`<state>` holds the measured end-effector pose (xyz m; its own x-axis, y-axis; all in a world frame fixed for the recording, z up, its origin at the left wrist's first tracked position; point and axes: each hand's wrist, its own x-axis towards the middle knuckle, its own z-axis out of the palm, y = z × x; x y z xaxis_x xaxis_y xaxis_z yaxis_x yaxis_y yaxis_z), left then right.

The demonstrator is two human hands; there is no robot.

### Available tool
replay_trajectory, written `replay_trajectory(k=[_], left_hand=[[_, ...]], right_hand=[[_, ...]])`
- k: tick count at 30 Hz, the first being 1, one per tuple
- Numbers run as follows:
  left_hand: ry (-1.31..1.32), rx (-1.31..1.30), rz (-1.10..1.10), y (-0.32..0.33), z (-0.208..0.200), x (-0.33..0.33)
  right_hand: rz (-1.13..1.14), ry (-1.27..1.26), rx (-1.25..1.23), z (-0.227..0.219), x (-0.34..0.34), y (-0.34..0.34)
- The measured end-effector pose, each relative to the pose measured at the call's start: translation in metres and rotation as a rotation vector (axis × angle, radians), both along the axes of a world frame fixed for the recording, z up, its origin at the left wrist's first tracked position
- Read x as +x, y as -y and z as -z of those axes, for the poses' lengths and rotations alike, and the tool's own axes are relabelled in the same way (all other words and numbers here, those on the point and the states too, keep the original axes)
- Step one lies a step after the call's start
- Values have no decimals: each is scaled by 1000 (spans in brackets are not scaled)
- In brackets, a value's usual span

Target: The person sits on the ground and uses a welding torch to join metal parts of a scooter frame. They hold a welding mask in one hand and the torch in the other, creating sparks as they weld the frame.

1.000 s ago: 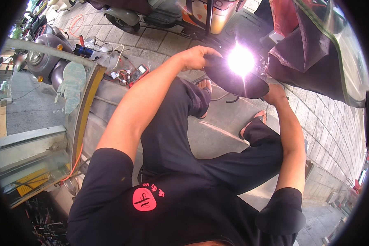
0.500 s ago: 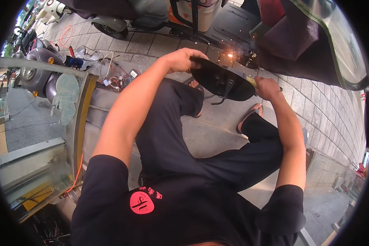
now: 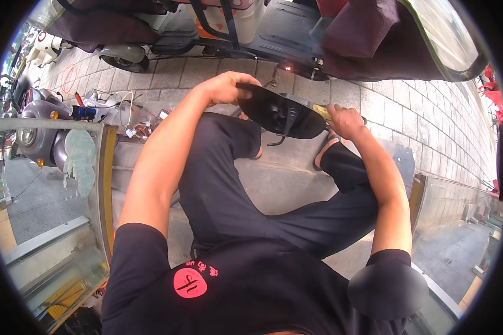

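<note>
My left hand (image 3: 227,89) is closed on the upper left rim of a black oval shield (image 3: 258,107). A dark bracket with a bent end shows on the shield's near face. My right hand (image 3: 346,121) is wrapped round the yellowish handle of a welding electrode holder (image 3: 321,111) by the shield's right edge. Its front part is hidden behind the shield. Beyond the shield, a small spot (image 3: 288,68) glows red low on the three-wheeled vehicle (image 3: 279,34).
A purple-brown cover (image 3: 369,42) hangs at the vehicle's right. Left of my legs stand a glass panel with a yellow-edged frame (image 3: 105,184) and a grey scooter (image 3: 36,131). Loose wires (image 3: 137,128) and a blue tool (image 3: 84,113) lie near my left knee.
The bright sparks have died down to a small red glow. The view has shifted, and both hands still hold the shield and the electrode holder in much the same pose.
</note>
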<state>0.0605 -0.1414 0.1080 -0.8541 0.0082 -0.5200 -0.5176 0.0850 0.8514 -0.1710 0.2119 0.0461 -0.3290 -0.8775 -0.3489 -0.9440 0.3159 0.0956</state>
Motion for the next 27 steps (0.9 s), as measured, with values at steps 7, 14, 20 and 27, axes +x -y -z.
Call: replay_trajectory(k=[7, 14, 20, 27], left_hand=[[-39, -38, -7, -9, 0, -11], [-63, -95, -1, -13, -4, -24], [-46, -112, 4, -9, 4, -31], [-46, -126, -2, -10, 3, -41]], right_hand=[[-8, -68, -48, 16, -19, -7], [-78, -107, -87, 20, -45, 6], [-122, -108, -101, 28, -52, 18], [-109, -101, -64, 27, -53, 24]])
